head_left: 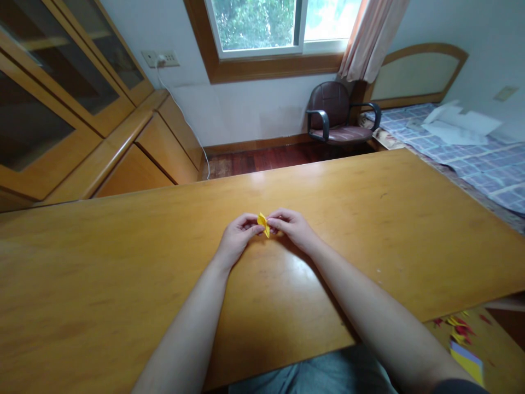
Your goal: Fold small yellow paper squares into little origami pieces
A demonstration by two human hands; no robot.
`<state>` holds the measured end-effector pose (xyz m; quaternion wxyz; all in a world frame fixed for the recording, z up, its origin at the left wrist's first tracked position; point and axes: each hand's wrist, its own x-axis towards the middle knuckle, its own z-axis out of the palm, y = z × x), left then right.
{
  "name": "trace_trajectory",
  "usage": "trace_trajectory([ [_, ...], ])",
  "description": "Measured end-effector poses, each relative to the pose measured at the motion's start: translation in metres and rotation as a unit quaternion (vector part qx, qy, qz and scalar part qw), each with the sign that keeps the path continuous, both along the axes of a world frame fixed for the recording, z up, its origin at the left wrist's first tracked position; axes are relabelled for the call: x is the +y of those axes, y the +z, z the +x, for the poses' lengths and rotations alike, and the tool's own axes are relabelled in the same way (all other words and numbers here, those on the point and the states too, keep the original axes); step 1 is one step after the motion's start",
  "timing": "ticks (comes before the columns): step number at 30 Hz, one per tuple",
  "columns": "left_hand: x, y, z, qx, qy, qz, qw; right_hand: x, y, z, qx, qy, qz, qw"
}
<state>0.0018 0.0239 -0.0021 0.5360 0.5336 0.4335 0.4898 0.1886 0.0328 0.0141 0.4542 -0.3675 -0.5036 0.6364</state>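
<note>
A small piece of folded yellow paper is held just above the wooden table, at the middle of the view. Its points stick out at the top and bottom. My left hand pinches it from the left between thumb and fingers. From the other side, my right hand grips its right edge in the same way. The fingertips cover parts of the paper, so its full shape is hidden.
Right of my lap, a lower surface bears several red and yellow folded paper pieces and a stack of coloured paper. Beyond the table stand an armchair, a bed and a glass-door cabinet.
</note>
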Motion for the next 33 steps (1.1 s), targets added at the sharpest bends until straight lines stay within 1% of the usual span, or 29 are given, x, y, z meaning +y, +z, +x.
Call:
trace_trajectory([
  [11,-0.0012,0.0019,-0.0001,-0.007,-0.010,-0.005,1.000,0.0018,-0.0015,0.0031,-0.006,0.017,-0.027,0.999],
  [16,-0.0017,0.0017,-0.0006,0.004,-0.009,0.001,1.000,0.0017,-0.0005,0.0027,-0.008,0.016,-0.033,0.999],
  [27,-0.0014,0.0014,-0.0010,0.002,-0.010,-0.002,1.000,0.0004,0.0000,0.0018,-0.022,-0.009,-0.015,1.000],
  [33,-0.0015,0.0027,-0.0011,-0.021,-0.024,-0.018,0.999,0.0014,-0.0025,0.0024,-0.015,0.000,-0.021,1.000],
])
